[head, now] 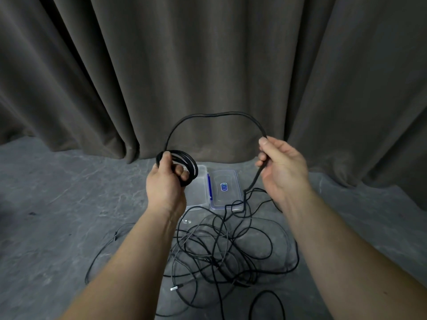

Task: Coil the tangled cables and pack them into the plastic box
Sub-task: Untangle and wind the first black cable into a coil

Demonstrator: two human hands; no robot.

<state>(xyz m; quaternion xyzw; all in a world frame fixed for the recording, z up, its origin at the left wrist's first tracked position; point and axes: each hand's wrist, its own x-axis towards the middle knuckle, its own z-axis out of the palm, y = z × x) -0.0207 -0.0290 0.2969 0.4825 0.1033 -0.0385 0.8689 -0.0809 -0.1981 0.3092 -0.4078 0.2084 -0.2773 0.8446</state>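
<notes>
Behind everything hangs a grey-brown curtain [208,65], and below it spreads the grey marbled floor [57,204], where the tangled cables [231,245] lie in a loose heap between the forearms. Just beyond the heap sits the clear plastic box [196,192], open, with its lid [225,188] beside it; the lid carries a small blue oval label whose writing is too small to read. Coiling is under way: the left hand [164,181] has its fingers clenched around a coil [184,167] of a few black loops, while the right hand [282,167] pinches the same cable [215,114], which arches between them. Next, I judge, the right hand must bring that arch over to the coil as another loop, while drawing slack free from the tangle.
</notes>
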